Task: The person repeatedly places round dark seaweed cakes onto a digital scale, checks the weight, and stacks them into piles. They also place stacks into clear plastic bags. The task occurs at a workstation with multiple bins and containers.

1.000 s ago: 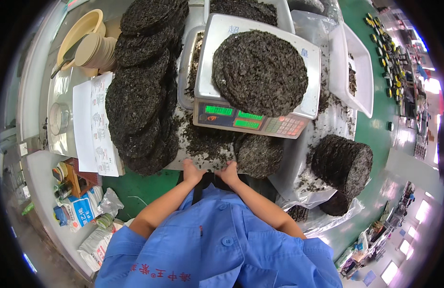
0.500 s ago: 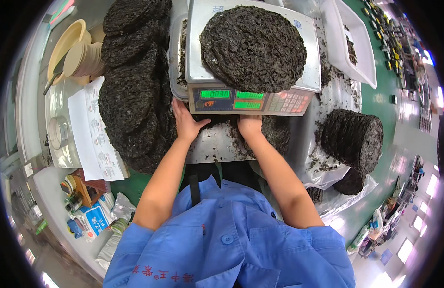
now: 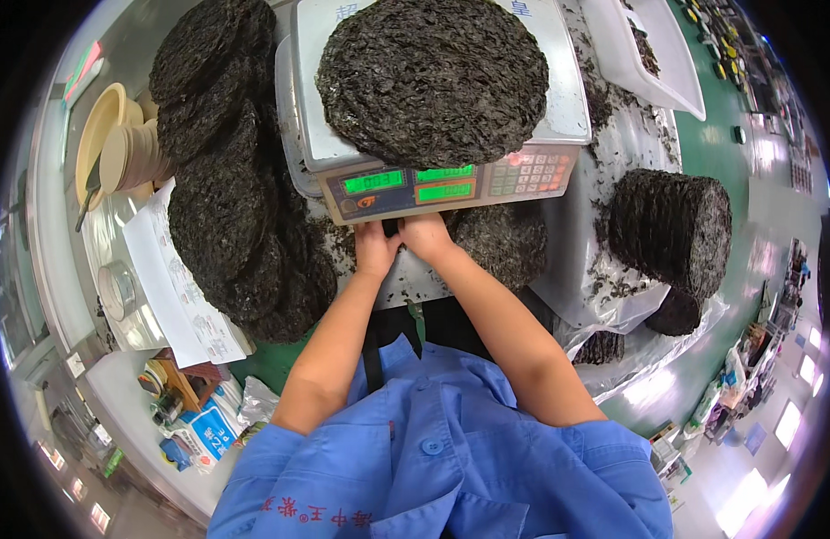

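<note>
A round, dark cake of dried seaweed (image 3: 433, 81) lies on the silver pan of the electronic scale (image 3: 559, 81), overhanging its front edge. My left hand (image 3: 375, 250) and my right hand (image 3: 425, 237) meet side by side just below the scale's lit front panel. Their fingers reach in beneath the scale and are mostly hidden, so what they touch there does not show. Right of my right hand, partly under the scale, is another dark seaweed cake (image 3: 503, 244). Loose dark flakes lie on the metal tabletop (image 3: 415, 286) around my hands.
Overlapping stacks of seaweed cakes (image 3: 222, 207) stand at the left, beside paper sheets (image 3: 168, 278), a stack of beige discs (image 3: 128, 157) and a yellow basin (image 3: 96, 117). To the right are a tall seaweed stack (image 3: 671, 229), a white tub (image 3: 671, 81) and clear plastic (image 3: 648, 368).
My left hand has moved right from the scale's left corner to beside my right hand. My right hand has shifted slightly left. The view has shifted a little.
</note>
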A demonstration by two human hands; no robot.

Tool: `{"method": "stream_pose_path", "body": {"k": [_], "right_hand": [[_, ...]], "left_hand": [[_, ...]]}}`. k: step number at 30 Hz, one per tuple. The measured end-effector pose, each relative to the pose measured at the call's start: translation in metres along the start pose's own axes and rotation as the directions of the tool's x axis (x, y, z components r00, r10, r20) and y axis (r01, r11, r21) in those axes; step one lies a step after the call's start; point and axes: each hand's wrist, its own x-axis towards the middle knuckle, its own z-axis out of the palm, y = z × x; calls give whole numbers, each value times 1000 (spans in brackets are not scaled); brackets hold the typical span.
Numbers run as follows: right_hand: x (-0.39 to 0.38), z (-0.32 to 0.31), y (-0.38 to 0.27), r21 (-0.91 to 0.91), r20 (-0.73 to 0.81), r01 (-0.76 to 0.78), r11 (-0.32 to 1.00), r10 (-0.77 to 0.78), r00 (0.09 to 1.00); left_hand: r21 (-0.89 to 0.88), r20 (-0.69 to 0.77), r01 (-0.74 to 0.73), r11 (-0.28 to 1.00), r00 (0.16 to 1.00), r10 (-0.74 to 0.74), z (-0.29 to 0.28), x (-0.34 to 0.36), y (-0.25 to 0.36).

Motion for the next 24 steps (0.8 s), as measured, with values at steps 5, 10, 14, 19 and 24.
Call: {"method": "stream_pose_path", "body": {"k": [5,10,14,19,24], "right_hand": [[-38,-43,-20,141,-121,-155,978,172,978],[-99,-92,-9,363,-196,-59,930,139,971],[-138,-116,3,559,-110,-168,812,274,956],[-146,-133,4,668,-110,-161,727,310,944],[-130,-156,-16,643,-192,-35,765,206,960]], "left_hand": [[8,73,48,999,996,-48,-4,12,0],[-742,275,469,478,864,-421,-52,-8,35],[-728,683,646,-228,712,-163,-122,-30,90],[-841,534,539,-55,842,81,-216,10,191],[-920,114,81,383,991,65,-250,90,261]]}}
